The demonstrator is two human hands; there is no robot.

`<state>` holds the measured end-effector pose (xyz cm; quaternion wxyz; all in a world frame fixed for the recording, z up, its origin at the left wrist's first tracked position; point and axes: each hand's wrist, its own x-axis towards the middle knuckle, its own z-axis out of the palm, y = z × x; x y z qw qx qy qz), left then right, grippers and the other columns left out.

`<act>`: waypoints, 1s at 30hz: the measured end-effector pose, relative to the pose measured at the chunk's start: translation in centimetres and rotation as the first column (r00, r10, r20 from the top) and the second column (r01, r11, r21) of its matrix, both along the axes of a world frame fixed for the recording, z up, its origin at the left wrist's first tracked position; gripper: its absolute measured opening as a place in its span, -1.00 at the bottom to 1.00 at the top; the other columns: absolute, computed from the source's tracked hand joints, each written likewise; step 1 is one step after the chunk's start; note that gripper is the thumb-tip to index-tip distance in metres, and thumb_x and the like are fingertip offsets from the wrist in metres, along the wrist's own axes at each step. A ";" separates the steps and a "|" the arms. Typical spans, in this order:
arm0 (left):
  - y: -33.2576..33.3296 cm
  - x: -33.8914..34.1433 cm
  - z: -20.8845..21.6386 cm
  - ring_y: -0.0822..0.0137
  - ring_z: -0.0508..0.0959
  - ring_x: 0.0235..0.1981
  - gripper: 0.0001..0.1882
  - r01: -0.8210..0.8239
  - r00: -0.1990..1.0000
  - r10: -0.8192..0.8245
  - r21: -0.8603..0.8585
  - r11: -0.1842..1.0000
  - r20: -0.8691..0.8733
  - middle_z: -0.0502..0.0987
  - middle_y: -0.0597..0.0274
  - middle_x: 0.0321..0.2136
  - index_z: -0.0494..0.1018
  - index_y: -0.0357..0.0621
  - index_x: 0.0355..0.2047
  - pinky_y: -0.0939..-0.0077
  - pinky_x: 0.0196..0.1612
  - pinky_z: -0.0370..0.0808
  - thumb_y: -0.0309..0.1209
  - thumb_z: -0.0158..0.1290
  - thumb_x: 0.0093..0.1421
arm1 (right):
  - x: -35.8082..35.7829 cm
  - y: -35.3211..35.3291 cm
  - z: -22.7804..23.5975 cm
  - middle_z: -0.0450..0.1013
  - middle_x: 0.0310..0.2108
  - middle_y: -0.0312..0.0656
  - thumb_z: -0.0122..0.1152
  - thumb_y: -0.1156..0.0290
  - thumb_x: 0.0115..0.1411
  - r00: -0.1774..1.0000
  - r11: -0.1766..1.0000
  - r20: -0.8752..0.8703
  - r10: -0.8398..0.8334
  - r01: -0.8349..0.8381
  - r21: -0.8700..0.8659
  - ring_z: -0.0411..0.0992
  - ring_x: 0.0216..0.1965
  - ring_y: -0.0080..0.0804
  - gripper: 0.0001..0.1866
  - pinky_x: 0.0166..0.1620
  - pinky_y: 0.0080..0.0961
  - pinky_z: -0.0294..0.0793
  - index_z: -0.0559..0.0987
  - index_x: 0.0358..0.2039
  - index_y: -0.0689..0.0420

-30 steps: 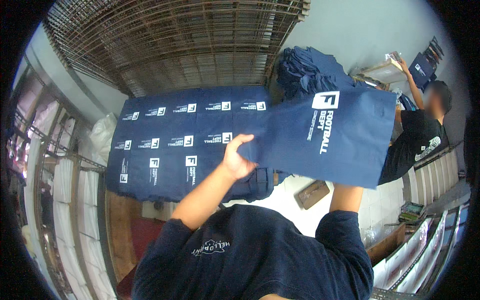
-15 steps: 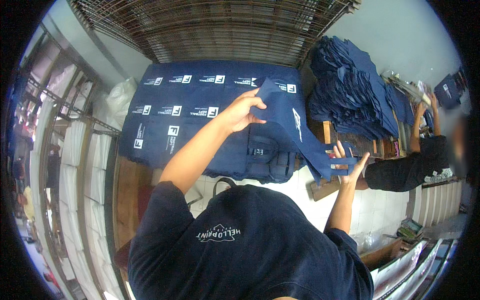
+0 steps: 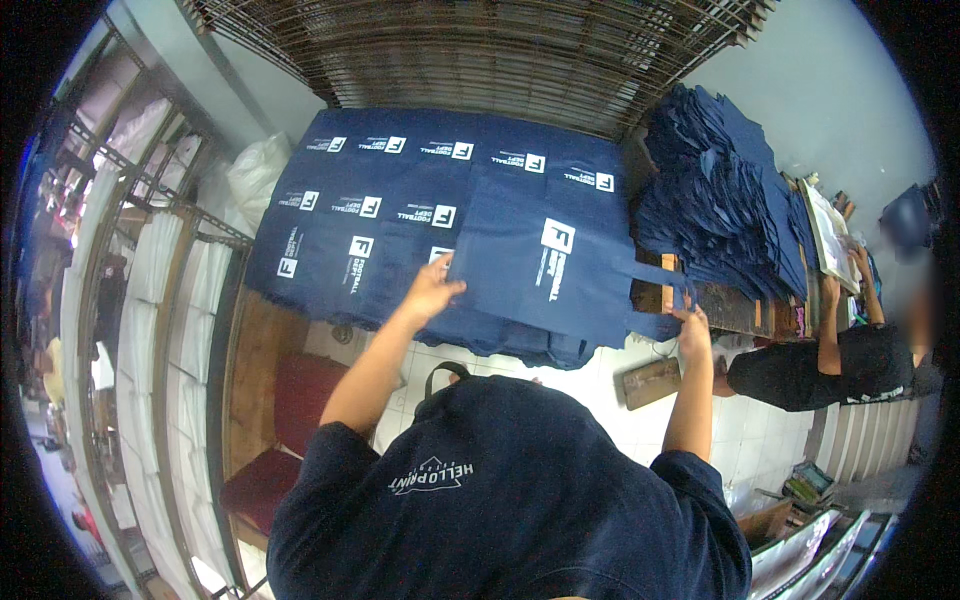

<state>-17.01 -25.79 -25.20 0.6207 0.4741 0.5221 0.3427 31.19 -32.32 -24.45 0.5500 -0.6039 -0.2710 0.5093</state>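
A navy tote bag (image 3: 505, 280) with a white print lies spread over the near right part of a wide layer of similar printed bags (image 3: 400, 240). My left hand (image 3: 432, 292) is at the bag's left edge, thumb and fingers closed on the fabric. To the right, my right hand (image 3: 690, 325) has its fingers hooked in the bag's looped handles (image 3: 660, 275), which stretch past the edge of the layer. The fingertips there are partly hidden by the handles.
A tall heap of navy bags (image 3: 710, 200) stands at the right. Beyond it a co-worker (image 3: 820, 365) holds a pale framed panel (image 3: 832, 235). Metal racks (image 3: 480, 60) rise at the back; shelves of white stacks (image 3: 150, 270) line the left, near a dark red chair (image 3: 305, 400).
The tote bag, hanging tilted in the air before, now lies flat on the others with its print facing up. My left hand has moved down and left; my right fingers have closed round the handles.
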 end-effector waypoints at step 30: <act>-5.7 -0.6 -14.2 0.13 0.56 -0.39 -0.69 -0.016 0.743 0.255 0.364 0.931 -0.619 0.54 0.01 -0.32 0.50 -0.17 -0.26 0.34 -0.28 0.47 -0.42 0.14 -0.08 | -2.6 2.0 -12.5 0.33 -0.36 -0.22 0.11 0.73 -0.05 0.918 0.981 0.361 -0.162 0.190 -0.044 0.42 -0.48 -0.50 -0.72 -0.42 -0.61 0.39 0.39 -0.26 0.30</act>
